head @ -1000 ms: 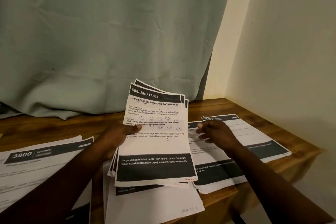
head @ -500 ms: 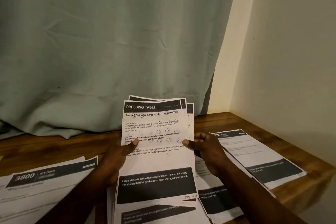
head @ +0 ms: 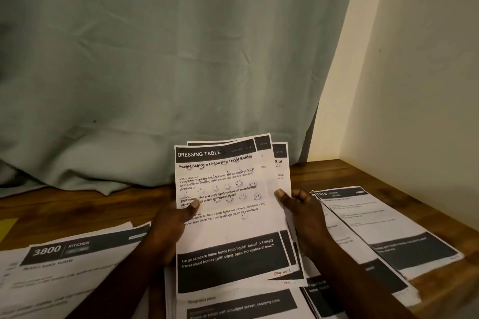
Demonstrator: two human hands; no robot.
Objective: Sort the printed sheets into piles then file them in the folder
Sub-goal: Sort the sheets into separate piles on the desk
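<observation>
I hold a small fanned stack of printed sheets (head: 230, 230) upright over the desk; its top page is headed "DRESSING TABLE". My left hand (head: 168, 230) grips the stack's left edge with the thumb on the page. My right hand (head: 302, 212) grips the right edge, thumb on top. A pile headed "3800 KITCHEN" (head: 67, 267) lies at the left. Another pile (head: 383, 228) lies at the right, and one more pile (head: 241, 304) lies under the held stack. No folder is in view.
The wooden desk (head: 337, 173) ends at a cream wall on the right, with its edge at the lower right. A pale green curtain (head: 160, 65) hangs behind it and rests on the desk. A yellow scrap (head: 6, 226) shows at the far left.
My right hand came off the right pile and took the held stack's right edge. The stack now stands squarer between both hands.
</observation>
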